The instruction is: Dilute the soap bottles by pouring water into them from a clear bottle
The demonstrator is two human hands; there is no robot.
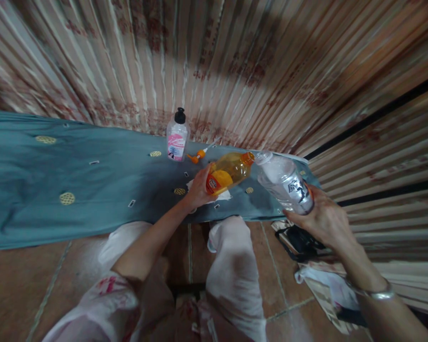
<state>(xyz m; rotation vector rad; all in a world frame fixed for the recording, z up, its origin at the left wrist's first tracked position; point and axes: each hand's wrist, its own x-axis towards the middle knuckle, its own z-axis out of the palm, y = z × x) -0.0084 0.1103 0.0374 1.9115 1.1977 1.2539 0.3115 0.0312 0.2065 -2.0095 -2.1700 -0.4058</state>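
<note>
My left hand [199,190] is wrapped round the lower part of an orange see-through bottle [235,170], tilted with its open neck up to the right. My right hand [323,216] grips a clear bottle [280,178] with a silvery label near its base. Its neck leans left, close to the orange bottle's mouth; whether the two touch I cannot tell. Behind the orange bottle an orange pump top [199,156] lies on the cloth. A clear bottle with a pink label and black cap [177,137] stands upright to its left. White paper [225,195] lies beneath the orange bottle.
A blue-green patterned cloth [100,185] covers the long narrow surface before me. Pleated curtains [199,61] hang behind it and on the right. On the tiled floor at the lower right lie a black item [299,240] and some fabric [330,285]. My knees are near the front edge.
</note>
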